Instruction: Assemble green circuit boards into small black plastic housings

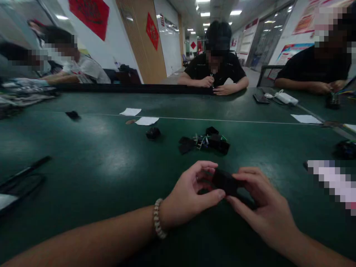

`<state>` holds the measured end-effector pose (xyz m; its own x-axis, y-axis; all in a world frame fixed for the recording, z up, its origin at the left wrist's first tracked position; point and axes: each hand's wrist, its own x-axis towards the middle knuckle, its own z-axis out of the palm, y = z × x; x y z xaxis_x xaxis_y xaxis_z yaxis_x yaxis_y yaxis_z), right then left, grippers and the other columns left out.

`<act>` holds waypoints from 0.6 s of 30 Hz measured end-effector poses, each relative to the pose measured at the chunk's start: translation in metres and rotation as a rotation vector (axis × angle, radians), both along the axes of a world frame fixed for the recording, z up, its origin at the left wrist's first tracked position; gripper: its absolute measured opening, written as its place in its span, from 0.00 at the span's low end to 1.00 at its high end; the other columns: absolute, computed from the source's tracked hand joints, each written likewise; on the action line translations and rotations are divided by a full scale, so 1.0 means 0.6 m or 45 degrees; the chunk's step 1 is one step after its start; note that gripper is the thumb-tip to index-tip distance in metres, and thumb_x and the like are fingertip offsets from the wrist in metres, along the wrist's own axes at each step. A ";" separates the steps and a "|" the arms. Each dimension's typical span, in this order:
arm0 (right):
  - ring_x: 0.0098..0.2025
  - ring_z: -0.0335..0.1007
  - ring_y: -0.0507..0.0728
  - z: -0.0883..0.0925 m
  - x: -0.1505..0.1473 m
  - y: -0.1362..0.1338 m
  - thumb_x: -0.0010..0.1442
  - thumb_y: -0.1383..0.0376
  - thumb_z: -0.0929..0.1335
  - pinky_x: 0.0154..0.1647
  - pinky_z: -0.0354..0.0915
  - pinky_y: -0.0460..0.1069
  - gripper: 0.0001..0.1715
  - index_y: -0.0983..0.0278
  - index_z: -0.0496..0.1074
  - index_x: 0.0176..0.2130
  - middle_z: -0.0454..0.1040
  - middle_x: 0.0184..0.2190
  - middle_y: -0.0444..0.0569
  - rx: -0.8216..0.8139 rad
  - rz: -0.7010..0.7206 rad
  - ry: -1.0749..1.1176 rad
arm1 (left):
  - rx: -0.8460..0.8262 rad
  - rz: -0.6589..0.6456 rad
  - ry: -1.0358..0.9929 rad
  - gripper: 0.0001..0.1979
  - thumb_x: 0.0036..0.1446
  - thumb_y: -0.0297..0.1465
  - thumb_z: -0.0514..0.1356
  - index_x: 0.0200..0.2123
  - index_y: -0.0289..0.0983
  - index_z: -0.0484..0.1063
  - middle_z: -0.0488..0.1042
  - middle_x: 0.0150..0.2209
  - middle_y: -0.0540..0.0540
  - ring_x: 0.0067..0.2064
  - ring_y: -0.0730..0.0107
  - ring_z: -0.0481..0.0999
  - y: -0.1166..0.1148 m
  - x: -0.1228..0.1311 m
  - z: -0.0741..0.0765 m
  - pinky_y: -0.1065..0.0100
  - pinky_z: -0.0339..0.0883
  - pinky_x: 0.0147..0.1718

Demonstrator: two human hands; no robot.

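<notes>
Black case (224, 181), probably plastic, pinched between left hand (189, 198) and right hand (265, 202); handling step, I'd guess, next calls for steady hold.

Across from you: a seated person in a black short-sleeved shirt (224, 68)
Wall to your left: a red diamond-shaped poster (152, 31)
Tabletop, your far right: a white rectangular adapter (287, 98) near a flat black phone (260, 98)

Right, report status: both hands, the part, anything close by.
Left hand and right hand both gripping small black part. Part's detail too dark to tell. Cluster of black pieces just beyond, apart from the hands.
</notes>
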<state>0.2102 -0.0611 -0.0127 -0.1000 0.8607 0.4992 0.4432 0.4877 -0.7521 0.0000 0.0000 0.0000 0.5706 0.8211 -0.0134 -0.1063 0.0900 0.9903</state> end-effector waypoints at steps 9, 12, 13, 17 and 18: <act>0.53 0.73 0.62 0.000 -0.005 0.003 0.63 0.72 0.72 0.49 0.76 0.55 0.25 0.56 0.69 0.57 0.70 0.53 0.52 0.083 -0.023 -0.052 | 0.012 -0.017 -0.019 0.27 0.55 0.25 0.70 0.57 0.39 0.68 0.73 0.55 0.40 0.53 0.59 0.78 0.000 -0.004 0.002 0.56 0.74 0.52; 0.54 0.73 0.62 0.000 -0.006 -0.001 0.64 0.72 0.72 0.52 0.75 0.56 0.26 0.56 0.68 0.58 0.70 0.54 0.53 0.125 -0.007 -0.075 | 0.004 -0.023 -0.029 0.27 0.55 0.24 0.69 0.57 0.38 0.67 0.74 0.55 0.40 0.54 0.59 0.78 0.000 -0.004 0.003 0.55 0.73 0.53; 0.55 0.73 0.62 -0.001 -0.007 -0.003 0.64 0.72 0.72 0.53 0.74 0.57 0.27 0.56 0.68 0.59 0.71 0.54 0.53 0.127 -0.004 -0.075 | -0.004 -0.028 -0.035 0.27 0.55 0.23 0.69 0.57 0.38 0.67 0.75 0.54 0.40 0.54 0.59 0.78 0.000 -0.003 0.003 0.55 0.73 0.54; 0.53 0.73 0.62 -0.002 -0.007 -0.005 0.64 0.70 0.71 0.52 0.75 0.59 0.26 0.55 0.67 0.59 0.69 0.55 0.53 0.048 -0.043 -0.044 | -0.050 -0.051 -0.053 0.28 0.55 0.22 0.69 0.57 0.37 0.65 0.76 0.54 0.39 0.54 0.58 0.79 0.001 -0.002 0.000 0.54 0.73 0.55; 0.52 0.73 0.62 -0.002 -0.006 -0.004 0.64 0.69 0.71 0.51 0.75 0.59 0.26 0.55 0.66 0.59 0.68 0.55 0.53 0.011 -0.050 -0.036 | -0.062 -0.061 -0.058 0.28 0.55 0.22 0.68 0.58 0.38 0.65 0.77 0.54 0.39 0.54 0.58 0.79 0.001 -0.002 -0.001 0.54 0.73 0.55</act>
